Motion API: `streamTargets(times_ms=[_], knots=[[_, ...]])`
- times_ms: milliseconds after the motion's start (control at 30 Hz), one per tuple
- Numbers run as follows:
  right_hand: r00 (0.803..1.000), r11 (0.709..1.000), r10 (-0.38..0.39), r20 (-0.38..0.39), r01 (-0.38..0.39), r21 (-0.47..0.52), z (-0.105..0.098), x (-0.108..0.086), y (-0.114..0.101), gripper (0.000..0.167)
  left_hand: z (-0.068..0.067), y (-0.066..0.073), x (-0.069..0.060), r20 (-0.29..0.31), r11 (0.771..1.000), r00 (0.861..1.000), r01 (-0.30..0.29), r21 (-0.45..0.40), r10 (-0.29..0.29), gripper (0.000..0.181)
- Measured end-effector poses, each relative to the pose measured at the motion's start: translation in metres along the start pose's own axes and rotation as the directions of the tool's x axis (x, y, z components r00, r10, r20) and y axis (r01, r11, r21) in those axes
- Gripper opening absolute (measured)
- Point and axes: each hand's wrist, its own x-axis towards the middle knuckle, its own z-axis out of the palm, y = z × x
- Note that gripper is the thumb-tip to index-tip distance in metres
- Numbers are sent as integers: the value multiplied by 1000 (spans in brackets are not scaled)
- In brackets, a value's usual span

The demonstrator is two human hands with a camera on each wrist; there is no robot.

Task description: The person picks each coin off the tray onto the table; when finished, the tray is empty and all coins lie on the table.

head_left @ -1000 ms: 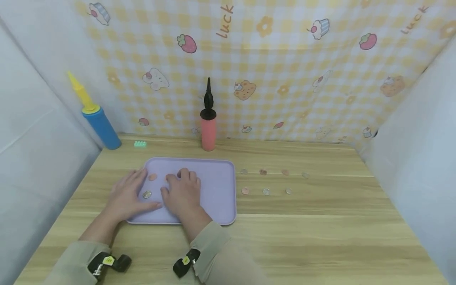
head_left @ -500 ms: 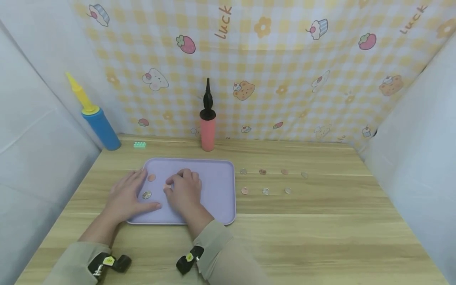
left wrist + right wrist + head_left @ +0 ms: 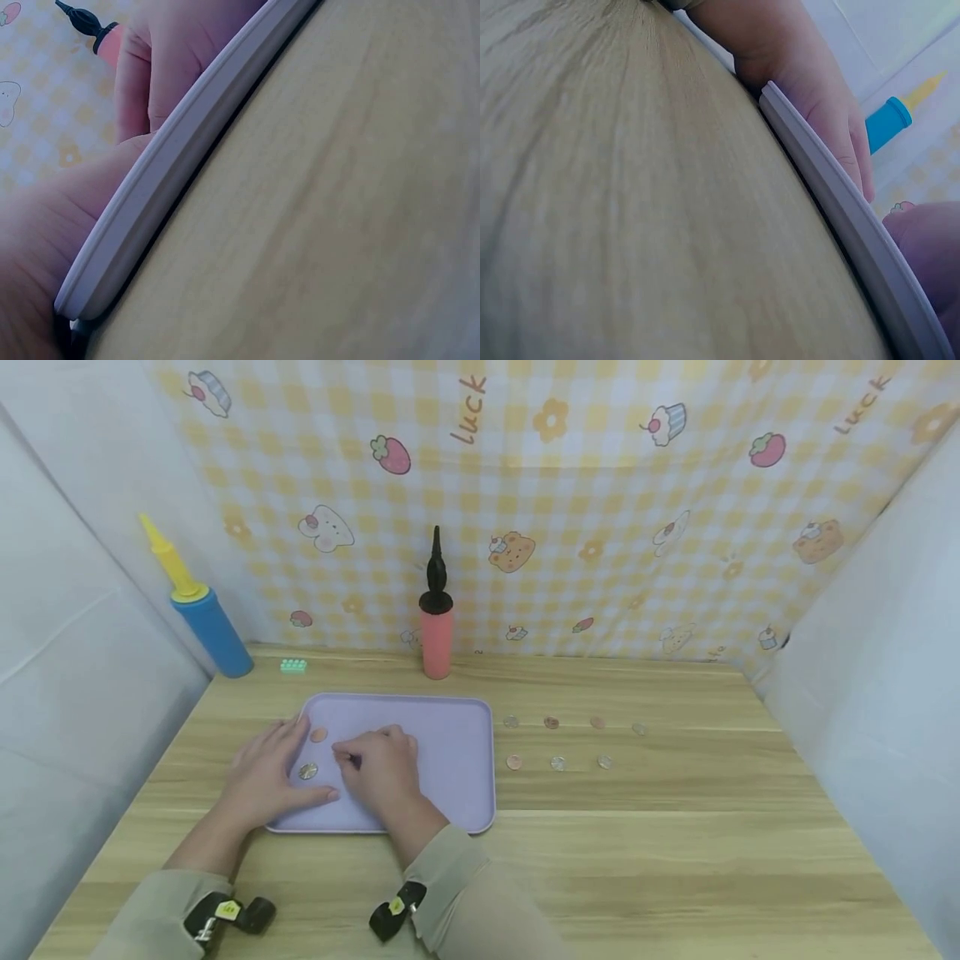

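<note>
A lilac tray [image 3: 453, 760] lies on the wooden table. My left hand [image 3: 262, 772] rests over its left edge with fingers stretched out and thumb lying across the tray's near part. Beside that hand, a copper coin [image 3: 318, 735] and a silvery coin [image 3: 308, 772] lie flat on the tray. Over the tray's middle, my right hand [image 3: 386, 772] has thumb and index tips pinched together, low on the tray, on a copper coin that the fingertips now hide. Both wrist views show mostly the tray's side wall [image 3: 142, 202] and parts of the hands.
Right of the tray, several coins lie in two rows on the table, among them a copper coin [image 3: 513, 762] and a silvery coin [image 3: 558, 763]. Behind stand a pink pump [image 3: 437, 643] and a blue pump [image 3: 213, 631]. A mint-green toy brick [image 3: 293, 666] lies between them.
My right thumb and index finger closed together on a copper coin, then shifted slightly left; the coin went out of sight. My left hand has stayed put.
</note>
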Motion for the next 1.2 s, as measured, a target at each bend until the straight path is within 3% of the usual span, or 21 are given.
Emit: streamTargets(times_ms=[233, 367, 667, 967, 1200], knots=[[998, 986, 20, -59, -10, 164, 3, 0, 6, 29, 2, -1, -1, -6, 1000, 1000, -4, -7, 4, 132], [997, 978, 47, -53, -36, 204, 4, 1, 8, 34, 2, 0, -1, 5, 1000, 1000, 2, -7, -2, 132], [999, 999, -39, -22, 39, 5, 2, -1, 7, 31, 3, 0, 1, 4, 1000, 1000, 4, -7, -4, 132], [998, 997, -62, -11, 61, -55, 2, -1, 3, 29, 2, -1, 0, -7, 1000, 1000, -6, -9, 6, 132], [1000, 999, -25, 7, 25, -22, 1, -1, 2, 25, 3, -4, 0, -15, 1000, 1000, -21, -7, 20, 132]])
